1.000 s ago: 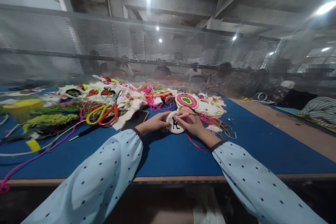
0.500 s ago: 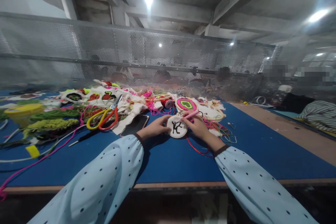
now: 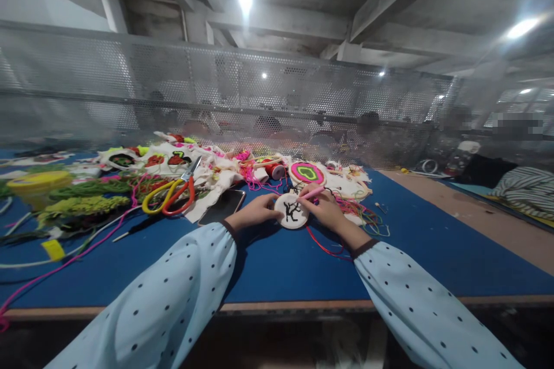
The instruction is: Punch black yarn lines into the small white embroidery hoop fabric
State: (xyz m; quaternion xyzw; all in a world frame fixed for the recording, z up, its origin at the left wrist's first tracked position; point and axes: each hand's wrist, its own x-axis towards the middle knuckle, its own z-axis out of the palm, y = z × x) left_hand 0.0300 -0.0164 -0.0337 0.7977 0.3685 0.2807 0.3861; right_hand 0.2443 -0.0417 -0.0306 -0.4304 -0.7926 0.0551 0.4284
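Observation:
A small round embroidery hoop (image 3: 291, 211) with white cloth and a black branch-like pattern is in front of me, above the blue table. My left hand (image 3: 258, 211) grips its left rim between thumb and fingers. Closed around a pink pen-shaped punch needle (image 3: 310, 194) is my right hand (image 3: 325, 207), at the hoop's upper right. The tool's tip meets the cloth near the black stitches; the exact point is too small to make out. Red yarn (image 3: 322, 244) trails on the table below the right hand. Behind the hoop lies a pink-and-green embroidered round (image 3: 307, 172).
Yellow-and-orange-handled scissors (image 3: 173, 195) lie left of my hands, beside a dark phone (image 3: 225, 206). A yellow-lidded tub (image 3: 38, 184), green yarn (image 3: 86, 207) and piled cloth pieces (image 3: 208, 170) cover the left and back. A perforated metal screen (image 3: 259, 92) stands behind. Striped fabric (image 3: 526, 190) is at right.
The pink punch needle has tilted a little and its upper end sits slightly lower and further left. The right hand shifted slightly with it; the left hand still grips the hoop.

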